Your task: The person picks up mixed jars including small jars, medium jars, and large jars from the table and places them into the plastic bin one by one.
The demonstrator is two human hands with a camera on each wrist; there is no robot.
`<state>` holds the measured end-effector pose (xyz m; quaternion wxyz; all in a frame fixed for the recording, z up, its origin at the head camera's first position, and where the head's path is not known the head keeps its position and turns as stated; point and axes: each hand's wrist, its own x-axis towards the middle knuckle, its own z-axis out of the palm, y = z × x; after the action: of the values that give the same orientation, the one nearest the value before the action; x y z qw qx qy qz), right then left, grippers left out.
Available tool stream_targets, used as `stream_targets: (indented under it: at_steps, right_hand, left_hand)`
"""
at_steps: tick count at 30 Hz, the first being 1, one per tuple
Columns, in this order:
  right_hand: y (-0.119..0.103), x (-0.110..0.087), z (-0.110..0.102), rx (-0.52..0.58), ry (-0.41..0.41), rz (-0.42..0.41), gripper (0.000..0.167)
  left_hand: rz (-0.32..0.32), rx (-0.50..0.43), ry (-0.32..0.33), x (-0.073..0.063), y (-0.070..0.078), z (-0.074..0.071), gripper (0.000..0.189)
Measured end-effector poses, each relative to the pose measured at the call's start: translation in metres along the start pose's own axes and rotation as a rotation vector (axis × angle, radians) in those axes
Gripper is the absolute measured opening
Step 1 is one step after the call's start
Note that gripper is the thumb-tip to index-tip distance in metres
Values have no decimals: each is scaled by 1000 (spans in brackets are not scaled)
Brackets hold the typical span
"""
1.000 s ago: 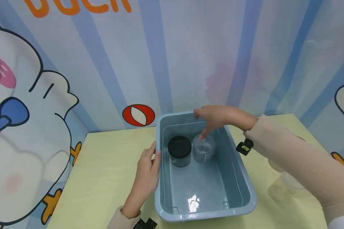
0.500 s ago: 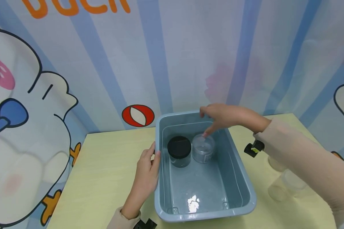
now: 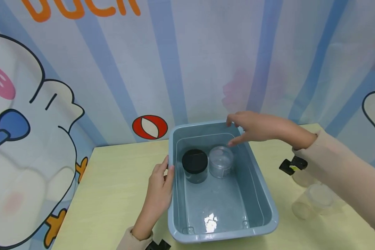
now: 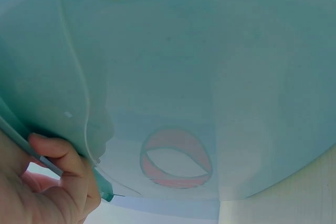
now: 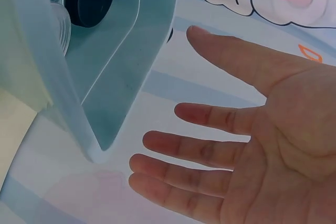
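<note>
A blue plastic basin (image 3: 217, 205) stands on the pale yellow table. Inside, near its back left, are a clear jar with a black lid (image 3: 195, 161) and, close beside it, a clear jar (image 3: 221, 162). My left hand (image 3: 158, 189) grips the basin's left rim; the left wrist view shows fingers (image 4: 73, 163) curled about the edge. Over the basin's back right corner hovers my right hand (image 3: 256, 127), holding nothing, its thumb pointing toward the clear jar. In the right wrist view its fingers (image 5: 199, 148) are spread and nearly straight.
On the table (image 3: 125, 177) to the right of the basin, clear containers (image 3: 315, 199) stand or lie, partly under the right sleeve (image 3: 340, 166). A printed curtain (image 3: 203, 69) hangs directly behind the table.
My right hand has lifted off the clear jar and moved right toward the basin's back right corner. My left hand keeps its place on the left rim.
</note>
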<state>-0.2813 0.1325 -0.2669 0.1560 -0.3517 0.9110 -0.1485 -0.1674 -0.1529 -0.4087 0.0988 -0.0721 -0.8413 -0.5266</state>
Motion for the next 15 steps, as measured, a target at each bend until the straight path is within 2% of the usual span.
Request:
stream_targets:
  at_steps: [15]
  right_hand:
    - [24, -32, 1, -11, 115, 24, 47]
  left_hand:
    - [0, 11, 4, -3, 0, -2, 49]
